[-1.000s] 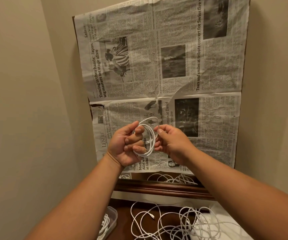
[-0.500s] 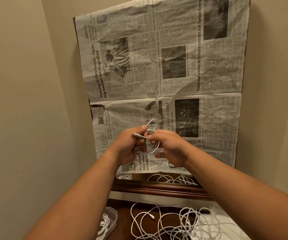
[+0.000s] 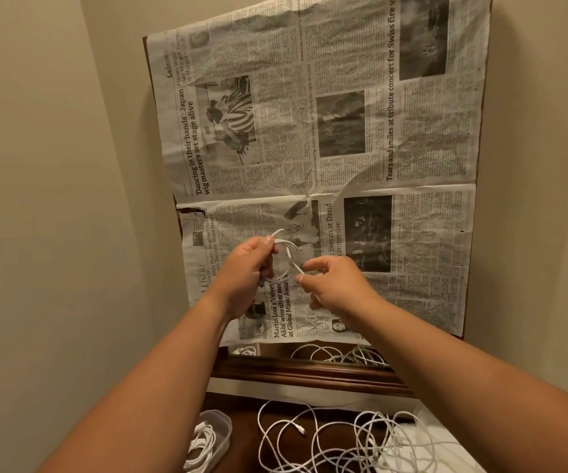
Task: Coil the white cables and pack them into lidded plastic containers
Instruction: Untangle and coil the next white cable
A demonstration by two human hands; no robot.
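Observation:
A small coil of white cable [image 3: 287, 256] is held up in front of the newspaper. My left hand [image 3: 245, 271] grips the coil's left side with fingers closed around the loops. My right hand [image 3: 335, 285] pinches the cable's loose end and plug just right of the coil, at its lower edge. Below, a tangle of loose white cables [image 3: 337, 442] lies on the dark wooden top. At the bottom left stands a clear plastic container [image 3: 222, 435], uncovered, with a coiled white cable [image 3: 202, 445] inside.
A newspaper sheet [image 3: 344, 131] covers a wood-framed mirror [image 3: 309, 370] leaning on the wall; its bare lower strip reflects cables. Beige walls close in on the left and right. A white cloth or paper [image 3: 446, 448] lies under the cables at bottom right.
My right hand has drawn the cable's end down and to the right of the coil. The left hand has kept its grip on the coil, turning it slightly.

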